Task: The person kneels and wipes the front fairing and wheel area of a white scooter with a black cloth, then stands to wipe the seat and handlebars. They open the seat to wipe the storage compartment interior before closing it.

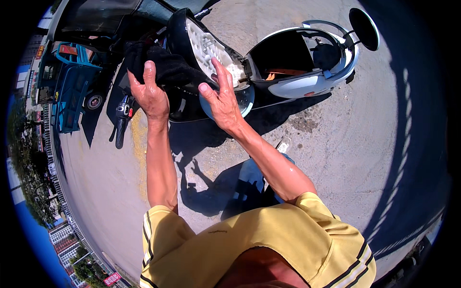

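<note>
Both my hands are raised in front of a parked scooter [293,90], and their skin glistens. My left hand [154,101] is open, thumb apart from the fingers, against a black cloth [175,65] draped over the scooter's front; the cloth seems to lie behind it. My right hand [224,106] is also open, thumb and forefinger spread, before the tipped-up seat [205,43] with its pale ribbed underside. Beneath that hand shows a round, light-blue edge [248,103]. Neither hand visibly holds anything; some fingertips are hidden.
The scooter's storage compartment [281,55] lies uncovered, with something orange inside. A handlebar grip [120,129] sticks out at left, near a blue cargo tricycle [72,91]. A round black backrest [363,30] stands at the scooter's rear. My shadow falls on the concrete ground [336,158].
</note>
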Tool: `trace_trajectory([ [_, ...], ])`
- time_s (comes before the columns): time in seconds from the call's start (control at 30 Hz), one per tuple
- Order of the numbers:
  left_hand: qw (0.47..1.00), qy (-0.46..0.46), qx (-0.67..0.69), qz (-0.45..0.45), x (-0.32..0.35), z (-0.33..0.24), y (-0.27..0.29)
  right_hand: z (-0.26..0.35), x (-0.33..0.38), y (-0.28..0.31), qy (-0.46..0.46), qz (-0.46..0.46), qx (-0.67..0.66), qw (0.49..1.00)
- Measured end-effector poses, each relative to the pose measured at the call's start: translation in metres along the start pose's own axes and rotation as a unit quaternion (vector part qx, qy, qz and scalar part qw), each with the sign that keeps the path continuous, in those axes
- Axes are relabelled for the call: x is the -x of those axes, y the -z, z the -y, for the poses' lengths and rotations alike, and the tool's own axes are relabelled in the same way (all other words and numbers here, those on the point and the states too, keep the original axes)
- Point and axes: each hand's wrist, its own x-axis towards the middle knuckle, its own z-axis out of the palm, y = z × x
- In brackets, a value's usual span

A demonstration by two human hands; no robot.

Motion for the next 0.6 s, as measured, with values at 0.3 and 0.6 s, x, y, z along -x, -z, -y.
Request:
trace_trajectory([
  [0.3,0.952,-0.103,-0.246,0.151,-0.011,0.064,0.009,-0.018,-0.032,-0.078,-0.063,-0.119,0.088,0.987],
  [0.6,0.800,-0.286,-0.422,0.317,0.071,0.117,0.008,-0.175,0.000,-0.076,-0.028,-0.292,-0.150,0.944],
])
